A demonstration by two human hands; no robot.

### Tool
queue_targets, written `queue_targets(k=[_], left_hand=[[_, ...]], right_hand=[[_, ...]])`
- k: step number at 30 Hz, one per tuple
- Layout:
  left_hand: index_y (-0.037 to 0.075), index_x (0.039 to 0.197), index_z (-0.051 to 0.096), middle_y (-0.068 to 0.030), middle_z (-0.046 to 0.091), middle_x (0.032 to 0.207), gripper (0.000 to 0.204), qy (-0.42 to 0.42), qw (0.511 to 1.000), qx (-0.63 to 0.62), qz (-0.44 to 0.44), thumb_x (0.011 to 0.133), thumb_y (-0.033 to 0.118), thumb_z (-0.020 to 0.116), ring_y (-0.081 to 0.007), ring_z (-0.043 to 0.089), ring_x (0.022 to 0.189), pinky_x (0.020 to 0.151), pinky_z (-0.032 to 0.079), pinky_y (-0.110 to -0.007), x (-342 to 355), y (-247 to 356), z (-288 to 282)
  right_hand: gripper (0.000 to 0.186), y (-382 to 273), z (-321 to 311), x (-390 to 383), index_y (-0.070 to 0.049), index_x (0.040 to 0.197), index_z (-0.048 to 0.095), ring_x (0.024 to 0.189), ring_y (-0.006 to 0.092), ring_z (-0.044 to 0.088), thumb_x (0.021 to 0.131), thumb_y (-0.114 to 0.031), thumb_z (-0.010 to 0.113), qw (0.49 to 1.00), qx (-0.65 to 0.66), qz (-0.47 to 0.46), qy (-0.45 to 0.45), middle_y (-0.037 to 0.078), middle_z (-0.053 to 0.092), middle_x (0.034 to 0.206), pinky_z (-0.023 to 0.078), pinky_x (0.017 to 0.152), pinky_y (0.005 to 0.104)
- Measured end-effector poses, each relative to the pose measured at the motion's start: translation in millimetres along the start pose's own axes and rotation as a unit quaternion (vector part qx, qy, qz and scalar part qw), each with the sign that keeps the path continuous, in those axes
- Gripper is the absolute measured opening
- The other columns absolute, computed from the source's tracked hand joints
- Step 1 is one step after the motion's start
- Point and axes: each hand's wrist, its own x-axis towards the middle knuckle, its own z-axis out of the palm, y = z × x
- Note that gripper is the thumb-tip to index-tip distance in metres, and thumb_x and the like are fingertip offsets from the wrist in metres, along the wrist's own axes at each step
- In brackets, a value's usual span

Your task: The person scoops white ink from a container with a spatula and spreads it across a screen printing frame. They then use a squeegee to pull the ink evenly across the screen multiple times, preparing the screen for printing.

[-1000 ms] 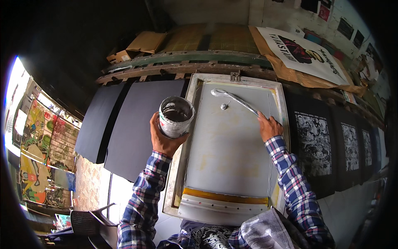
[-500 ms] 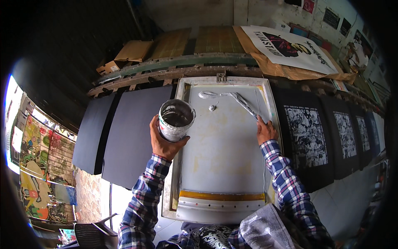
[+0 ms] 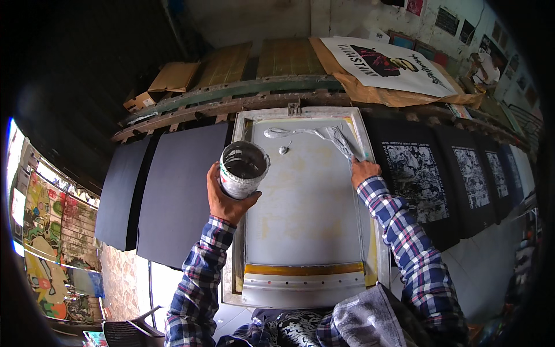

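Observation:
My left hand [image 3: 230,195] is wrapped round an open plastic tub [image 3: 243,184], whose outside is smeared with pale ink. It tips slightly toward me, above the left rail of a screen-printing frame [image 3: 239,277]. Over the frame's far right part, my right hand [image 3: 365,171] grips an ink-coated spatula [image 3: 344,144] against the mesh [image 3: 303,202]. A streak of silvery-grey ink [image 3: 280,133] runs across the far end of the mesh, with a small blob below it. At the near end lies a squeegee [image 3: 303,283] with an amber blade and metal holder.
Plain dark fabric panels [image 3: 182,191] hang over boards on the left; printed black ones [image 3: 416,179] are on the right. Behind the frame runs a wooden rail [image 3: 191,113]. Beyond it are a cardboard box [image 3: 172,77] and a printed poster [image 3: 384,66]. A grey towel [image 3: 370,318] hangs at my waist.
My right hand has moved slightly away from me, and the spatula has swung to a steeper angle. More ink now spreads at the far right of the mesh. The tub stays in my left hand.

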Motion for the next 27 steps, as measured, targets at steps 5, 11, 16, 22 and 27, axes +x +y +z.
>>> queue_targets(k=[5,11,16,22,27], left_hand=[[0.003,0.149,0.029,-0.0163,0.056,0.134,0.117,-0.005,1.0,0.001,0.015,0.056,0.013,0.1,-0.0293,0.06,0.124,0.108,0.05,-0.042,-3.0,2.8,5.0],[0.003,0.147,0.038,-0.0181,0.054,0.137,0.114,0.006,0.994,-0.046,0.1,0.055,0.021,0.102,-0.0339,0.055,0.131,0.112,0.047,-0.043,-10.9,-2.7,0.7],[0.005,0.137,0.05,-0.0177,0.056,0.137,0.096,-0.023,0.978,0.021,0.208,0.059,0.025,0.102,-0.0331,0.061,0.124,0.107,0.05,-0.043,9.9,-4.0,4.1],[0.004,0.134,0.054,-0.0177,0.058,0.134,0.088,-0.087,0.971,-0.007,0.223,0.062,0.027,0.1,-0.0325,0.06,0.125,0.107,0.05,-0.044,30.0,12.5,15.0],[0.005,0.134,0.055,-0.0162,0.059,0.131,0.089,-0.132,0.974,-0.091,0.16,0.061,0.029,0.099,-0.0312,0.058,0.124,0.11,0.046,-0.041,31.8,-0.4,28.4]], right_hand=[[0.043,8.3,-13.4,-11.4,-0.016,0.142,0.062,0.091,0.0342,0.076,0.102,-0.019,0.049,0.999,-0.039,0.008,0.013,0.015,0.077,0.097,0.059,0.076,0.0507],[0.032,17.3,-136.3,-75.8,-0.015,0.123,0.076,0.096,0.0369,0.074,0.102,-0.033,0.061,0.978,0.168,0.046,0.115,0.016,0.077,0.098,0.058,0.084,0.048],[0.033,41.2,-273.4,-178.5,0.001,0.126,0.071,0.101,0.03,0.076,0.1,-0.018,0.067,0.912,0.394,-0.101,0.046,0.024,0.075,0.115,0.056,0.088,0.0328],[0.03,10.5,-322.9,-242.5,-0.004,0.121,0.076,0.081,0.0279,0.075,0.093,-0.015,0.073,0.924,0.32,-0.195,0.07,0.016,0.077,0.097,0.058,0.077,0.0358],[0.032,-48.7,-315.8,-250.1,-0.019,0.123,0.077,0.053,0.0281,0.061,0.09,-0.023,0.076,0.956,0.063,-0.185,0.221,0.007,0.061,0.065,0.049,0.054,0.0426]])
